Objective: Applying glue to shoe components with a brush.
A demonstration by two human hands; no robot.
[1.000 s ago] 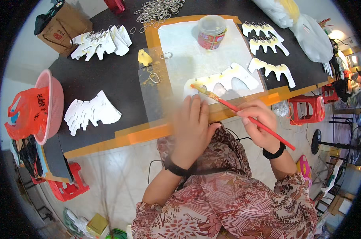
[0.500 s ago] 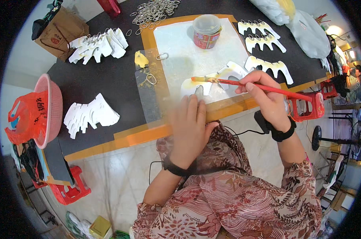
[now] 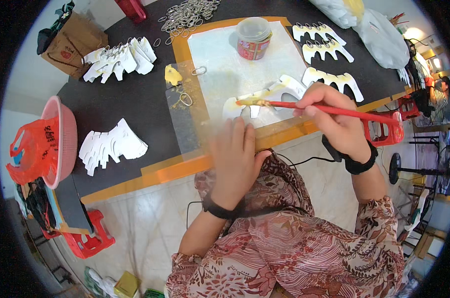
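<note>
A white scalloped cut-out piece (image 3: 288, 85) with yellowish smears along its edge lies on the white sheet (image 3: 212, 49) near the table's front edge. My right hand (image 3: 339, 119) grips a red-handled paintbrush (image 3: 284, 105), its yellow-coated bristles on or just over the piece's left part. With fingers stretched out, my left hand (image 3: 235, 154) rests its fingertips at the piece's lower left edge. Beyond both hands stands a clear tub (image 3: 253, 47) with a red label. Yellow paste (image 3: 173, 75) and two metal rings (image 3: 186, 99) sit left of the sheet.
Similar white pieces with rings lie at the right (image 3: 326, 52) and upper left (image 3: 121, 59). A plain white stack (image 3: 113, 145) sits at the left, beside a pink basket (image 3: 68, 144). Many rings (image 3: 188, 15) are heaped at the back. A paper bag (image 3: 76, 44) and plastic bag (image 3: 386, 39) flank them.
My right hand has shifted slightly to the right, and the brush's bristles have moved a little nearer me on the piece. My left hand has barely moved.
</note>
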